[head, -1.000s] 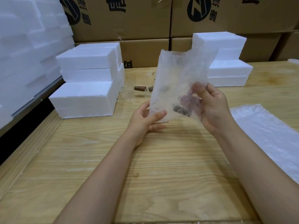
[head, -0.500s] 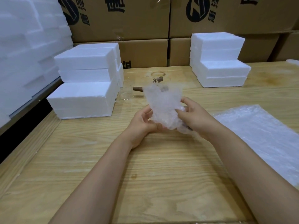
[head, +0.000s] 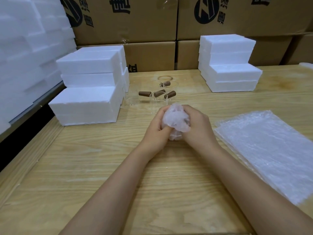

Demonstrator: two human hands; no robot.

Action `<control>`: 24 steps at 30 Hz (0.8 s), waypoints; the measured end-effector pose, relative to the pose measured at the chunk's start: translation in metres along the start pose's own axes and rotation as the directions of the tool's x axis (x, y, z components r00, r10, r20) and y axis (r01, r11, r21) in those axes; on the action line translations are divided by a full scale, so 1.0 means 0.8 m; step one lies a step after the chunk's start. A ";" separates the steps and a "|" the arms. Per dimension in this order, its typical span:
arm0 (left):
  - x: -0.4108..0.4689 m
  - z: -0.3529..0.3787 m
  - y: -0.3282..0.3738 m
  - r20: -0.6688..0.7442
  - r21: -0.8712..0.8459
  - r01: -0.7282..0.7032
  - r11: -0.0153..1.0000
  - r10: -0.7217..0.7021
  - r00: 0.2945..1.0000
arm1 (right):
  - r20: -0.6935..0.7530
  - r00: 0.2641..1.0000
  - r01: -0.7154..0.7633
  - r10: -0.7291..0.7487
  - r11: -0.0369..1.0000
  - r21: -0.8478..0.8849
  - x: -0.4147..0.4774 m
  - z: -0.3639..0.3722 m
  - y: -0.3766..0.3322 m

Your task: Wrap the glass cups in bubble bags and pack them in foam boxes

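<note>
A crumpled bubble bag (head: 176, 120) with a glass cup wrapped inside sits between both hands above the wooden table (head: 101, 167). My left hand (head: 156, 131) grips its left side and my right hand (head: 197, 128) curls round its right side. The cup itself is mostly hidden by the wrap. Behind the hands stand several clear glass cups with brown handles (head: 156, 96). White foam boxes are stacked at the left (head: 88, 92) and at the back right (head: 228, 65).
A flat pile of bubble bags (head: 264, 150) lies on the table at the right. Brown cardboard cartons (head: 152, 26) line the back wall. More white foam (head: 25, 48) is piled high along the left edge.
The bubble bag was held up flat and tall a second ago. It is now folded down and bunched into a tight ball round the cup, with both hands closed in on it.
</note>
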State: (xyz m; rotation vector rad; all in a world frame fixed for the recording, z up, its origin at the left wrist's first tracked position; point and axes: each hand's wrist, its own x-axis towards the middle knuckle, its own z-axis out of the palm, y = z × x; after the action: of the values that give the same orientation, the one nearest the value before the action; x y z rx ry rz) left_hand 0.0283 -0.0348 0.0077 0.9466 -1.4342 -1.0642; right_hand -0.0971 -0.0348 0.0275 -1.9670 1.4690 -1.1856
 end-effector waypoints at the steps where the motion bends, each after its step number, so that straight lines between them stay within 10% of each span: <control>1: 0.000 0.000 -0.001 -0.040 0.005 -0.004 1.000 0.004 0.999 | 0.017 1.000 -0.003 0.003 1.000 0.028 -0.001 0.001 -0.002; 10: 0.001 0.002 -0.007 -0.174 0.066 -0.064 0.996 0.075 0.982 | -0.011 1.000 -0.015 0.017 0.989 0.150 -0.003 0.015 -0.001; 17: -0.003 0.003 0.002 -0.012 -0.095 -0.106 0.990 0.106 0.994 | -0.143 0.986 -0.059 0.080 0.987 0.147 0.003 0.009 -0.002; 24: -0.005 0.016 0.004 -0.195 0.140 -0.147 0.979 0.173 0.965 | -0.105 0.993 -0.028 0.051 0.978 0.208 0.002 0.006 -0.001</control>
State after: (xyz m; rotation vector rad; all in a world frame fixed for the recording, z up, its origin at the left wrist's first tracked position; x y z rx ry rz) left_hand 0.0158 -0.0283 0.0088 0.9812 -1.3900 -0.7416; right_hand -0.0928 -0.0367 0.0262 -1.7511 1.3694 -1.3889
